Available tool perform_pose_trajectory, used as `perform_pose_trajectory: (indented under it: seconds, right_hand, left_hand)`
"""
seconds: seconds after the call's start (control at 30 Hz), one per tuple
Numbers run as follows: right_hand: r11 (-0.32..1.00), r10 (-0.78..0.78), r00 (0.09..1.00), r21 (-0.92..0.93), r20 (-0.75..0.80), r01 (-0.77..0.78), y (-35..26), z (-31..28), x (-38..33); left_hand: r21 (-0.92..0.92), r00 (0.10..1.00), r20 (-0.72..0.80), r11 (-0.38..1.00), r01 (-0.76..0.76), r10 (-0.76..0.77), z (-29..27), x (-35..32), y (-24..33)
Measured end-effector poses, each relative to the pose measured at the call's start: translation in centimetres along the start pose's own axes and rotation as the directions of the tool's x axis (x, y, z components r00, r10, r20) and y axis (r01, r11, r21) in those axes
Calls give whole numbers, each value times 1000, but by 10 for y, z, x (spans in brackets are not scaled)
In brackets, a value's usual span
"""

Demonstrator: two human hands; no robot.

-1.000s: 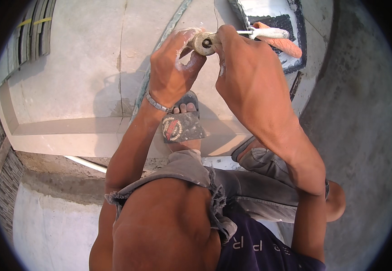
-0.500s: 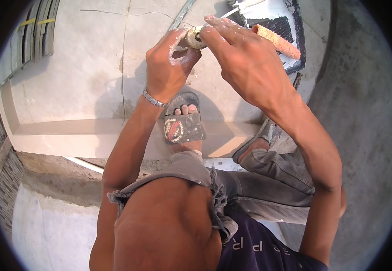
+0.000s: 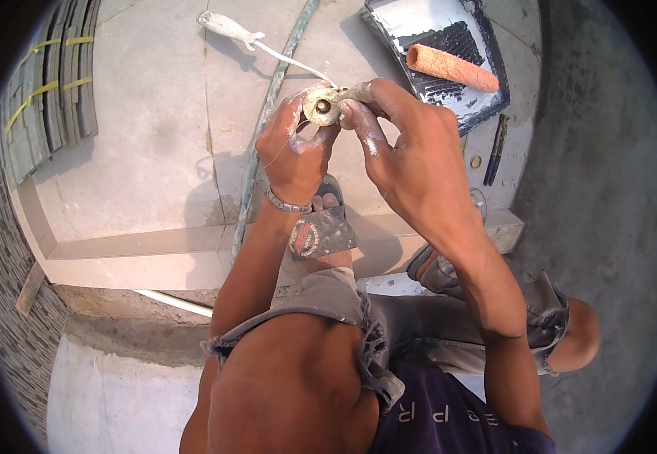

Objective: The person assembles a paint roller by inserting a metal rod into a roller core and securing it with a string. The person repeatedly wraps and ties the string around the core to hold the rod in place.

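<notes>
Between left hand (image 3: 296,155) and right hand (image 3: 417,147): a pale round disc (image 3: 316,115) with a dark central hole, face up toward the viewer. Left fingers curled about its left side, holding it. Right thumb and forefinger drawn narrow, touching its right edge; cannot tell whether they grip it or a small part there. White smears on both hands.

Beyond the left hand, up and to its left: white handle (image 3: 226,27), its pale rod (image 3: 292,60) running down to the disc; the join is hidden by fingers. Greenish hose (image 3: 274,97) passes behind the left hand.

Beyond the right hand, near: black paint tray (image 3: 503,87), white paint inside, orange roller sleeve (image 3: 449,67) lying across it. Right of that hand: small ring (image 3: 476,161), dark stick (image 3: 497,150). Well left of both hands: stacked grey panels (image 3: 71,110), yellow straps (image 3: 77,82). Below the left hand: sandalled foot (image 3: 324,231).
</notes>
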State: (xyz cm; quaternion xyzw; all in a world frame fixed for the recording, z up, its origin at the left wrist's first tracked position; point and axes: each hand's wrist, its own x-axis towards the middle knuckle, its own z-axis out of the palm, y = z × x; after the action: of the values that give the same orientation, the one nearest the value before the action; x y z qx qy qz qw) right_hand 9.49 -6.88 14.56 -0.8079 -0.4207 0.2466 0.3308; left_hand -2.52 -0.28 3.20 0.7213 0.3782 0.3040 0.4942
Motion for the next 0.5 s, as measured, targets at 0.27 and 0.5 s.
perform_pose_trajectory:
  seconds: [0.27,0.5]
  right_hand:
    - [994,64,997,89,-46,-60,21,-8,-17]
    - [981,50,989,193,-140,-22,21,-20,-17]
  left_hand:
    - [-14,996,84,999,-32,33,12,-1,4]
    - [126,979,61,971,-202,196,26,7,2]
